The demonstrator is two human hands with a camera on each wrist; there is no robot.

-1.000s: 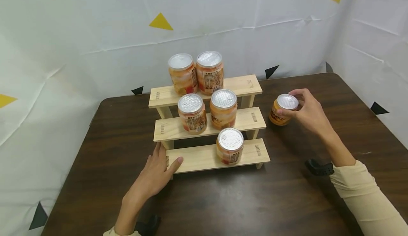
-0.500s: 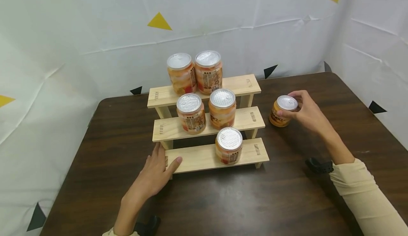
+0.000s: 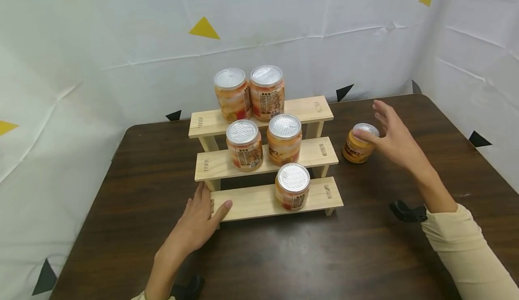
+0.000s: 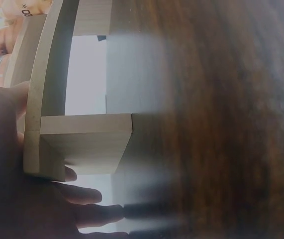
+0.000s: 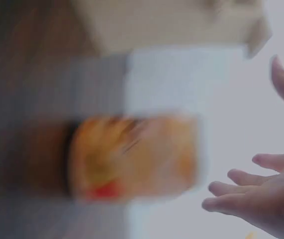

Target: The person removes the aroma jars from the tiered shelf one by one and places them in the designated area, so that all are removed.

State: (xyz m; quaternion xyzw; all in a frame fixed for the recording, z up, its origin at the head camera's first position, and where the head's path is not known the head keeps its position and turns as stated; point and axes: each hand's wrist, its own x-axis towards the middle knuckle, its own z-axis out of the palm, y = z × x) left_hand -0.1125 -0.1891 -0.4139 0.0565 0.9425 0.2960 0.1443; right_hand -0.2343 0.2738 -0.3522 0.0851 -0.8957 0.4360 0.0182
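Note:
My right hand (image 3: 399, 140) is spread above and to the right of an orange can (image 3: 357, 149) with a silver lid, standing on the table. In the head view the thumb overlaps its lid; in the right wrist view the fingers (image 5: 231, 194) are apart from the blurred can (image 5: 137, 157). My left hand (image 3: 194, 219) rests at the left end of a three-step wooden display rack (image 3: 243, 201), its thumb lying over the lowest board. In the left wrist view its straight fingers (image 4: 97, 214) extend past the board's end beside a rack leg (image 4: 89, 144).
Two similar cans (image 3: 267, 95) stand on the top step and two more cans (image 3: 245, 149) on the middle one. A single can (image 3: 293, 187) is on the lowest step. The dark wooden table (image 3: 284, 255) is backed by a white sheet (image 3: 142, 34).
My right hand has let go of the can, its fingers spreading and lifting away from the lid. The can stays in place, and my left hand has not moved.

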